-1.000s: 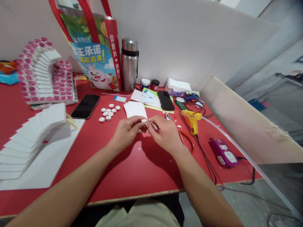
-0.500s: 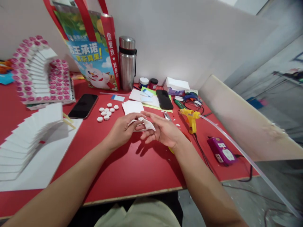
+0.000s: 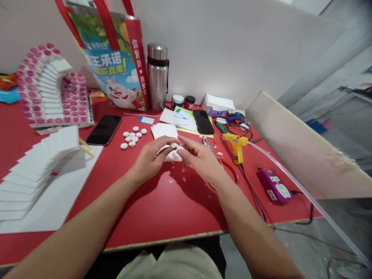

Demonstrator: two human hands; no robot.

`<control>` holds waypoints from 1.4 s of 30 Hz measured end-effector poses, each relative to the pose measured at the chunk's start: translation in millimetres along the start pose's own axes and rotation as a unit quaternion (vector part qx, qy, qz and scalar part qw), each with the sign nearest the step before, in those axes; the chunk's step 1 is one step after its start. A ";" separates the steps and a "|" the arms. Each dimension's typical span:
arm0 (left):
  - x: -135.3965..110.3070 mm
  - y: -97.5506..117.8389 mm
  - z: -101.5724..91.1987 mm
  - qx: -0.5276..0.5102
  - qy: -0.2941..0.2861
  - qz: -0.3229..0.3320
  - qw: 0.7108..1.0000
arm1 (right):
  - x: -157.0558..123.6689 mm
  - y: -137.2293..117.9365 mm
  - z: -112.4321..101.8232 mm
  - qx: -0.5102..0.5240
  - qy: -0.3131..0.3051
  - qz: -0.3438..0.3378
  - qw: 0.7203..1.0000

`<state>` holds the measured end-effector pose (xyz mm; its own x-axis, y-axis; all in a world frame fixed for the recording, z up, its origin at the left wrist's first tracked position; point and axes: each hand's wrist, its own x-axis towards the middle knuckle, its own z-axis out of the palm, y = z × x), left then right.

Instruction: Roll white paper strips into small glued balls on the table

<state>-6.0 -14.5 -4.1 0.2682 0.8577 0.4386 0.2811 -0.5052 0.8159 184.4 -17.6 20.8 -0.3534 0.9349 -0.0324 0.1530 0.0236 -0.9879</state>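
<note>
Pinching a small white paper roll (image 3: 173,145), the left hand (image 3: 149,158) worked right beside the right hand (image 3: 203,158), whose grip couldn't be told, by the white paper stack (image 3: 163,131)!

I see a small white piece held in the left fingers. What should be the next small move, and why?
Probably the right hand should press the protruding white flap snugly against the small white piece. The left hand pinches that piece, the right hand is close beside it, and the white round pieces on the red table look compact.
</note>
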 end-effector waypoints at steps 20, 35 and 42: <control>0.7 -3.4 -3.1 0.026 0.029 0.010 0.999 | 0.2 -3.7 3.1 0.049 0.036 0.031 0.998; 1.5 -2.7 -4.2 -0.027 -0.029 -0.030 0.999 | 5.0 0.7 -6.4 0.158 -0.026 0.098 0.982; 2.0 -4.7 -4.3 -0.002 -0.027 -0.004 1.000 | 4.9 2.5 -6.1 0.200 -0.029 0.111 0.973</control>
<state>-10.8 -10.0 -5.5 0.3151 0.8553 0.4113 0.2789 -0.4978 0.8212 188.7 -10.8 19.1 -0.4060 0.8793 -0.2490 -0.1355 -0.3273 -0.9351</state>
